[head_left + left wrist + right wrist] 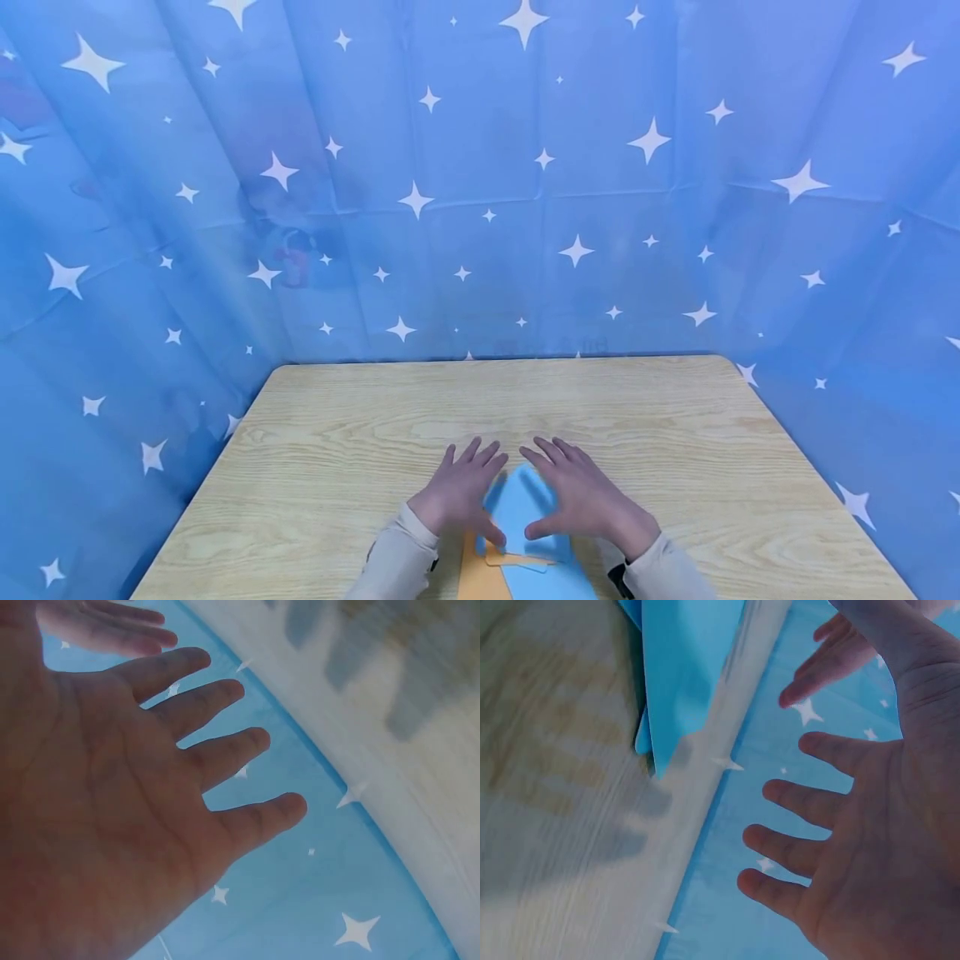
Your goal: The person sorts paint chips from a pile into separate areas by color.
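Note:
My left hand (459, 493) and right hand (576, 497) hover over the front middle of the table, fingers spread, with nothing held. Between and below them lies a light blue sheet (522, 510), its far end tapering to a rounded top. An orange piece (480, 575) and more blue sheet (551, 581) show beneath it toward the near edge. In the right wrist view the blue sheet (686, 667) stands off the tabletop a little, apart from the right fingers. The left wrist view shows the open left palm (112, 802). Whether the pieces are paper or card I cannot tell.
The wood-grain table (337, 433) has rounded far corners. A blue curtain (480, 275) with white stars hangs behind it and on both sides.

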{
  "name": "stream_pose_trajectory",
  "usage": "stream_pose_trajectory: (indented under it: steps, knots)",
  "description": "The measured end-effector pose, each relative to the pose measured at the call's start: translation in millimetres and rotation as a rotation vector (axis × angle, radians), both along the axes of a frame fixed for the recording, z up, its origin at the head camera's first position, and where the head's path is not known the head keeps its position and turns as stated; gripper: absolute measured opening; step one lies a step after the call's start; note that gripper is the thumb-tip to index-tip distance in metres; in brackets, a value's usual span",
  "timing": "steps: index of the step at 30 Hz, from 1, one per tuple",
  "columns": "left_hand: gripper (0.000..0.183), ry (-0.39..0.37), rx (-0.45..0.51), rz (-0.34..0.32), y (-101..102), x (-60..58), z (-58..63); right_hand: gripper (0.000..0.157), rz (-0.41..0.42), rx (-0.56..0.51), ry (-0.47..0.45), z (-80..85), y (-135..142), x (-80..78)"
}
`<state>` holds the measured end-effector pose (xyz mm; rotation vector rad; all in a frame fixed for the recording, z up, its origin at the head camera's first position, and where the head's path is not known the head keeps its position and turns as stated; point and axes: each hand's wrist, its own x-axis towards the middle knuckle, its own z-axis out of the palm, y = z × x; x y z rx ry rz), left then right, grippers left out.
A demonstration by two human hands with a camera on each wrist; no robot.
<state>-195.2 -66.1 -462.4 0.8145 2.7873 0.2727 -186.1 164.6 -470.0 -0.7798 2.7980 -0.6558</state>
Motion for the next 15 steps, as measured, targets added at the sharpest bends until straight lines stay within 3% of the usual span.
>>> stream_pose_trajectory:
  steps: [7,15]
  knots:
    - [0.119,0.027,-0.104,-0.043,7,6.8,-8.4,0.111,0.023,0.049,-0.055,-2.6,-2,5.2]
    - [0.112,-0.019,-0.108,-0.059,9,7.3,-12.1,0.115,0.048,0.071,-0.107,-9.6,-3,7.3]
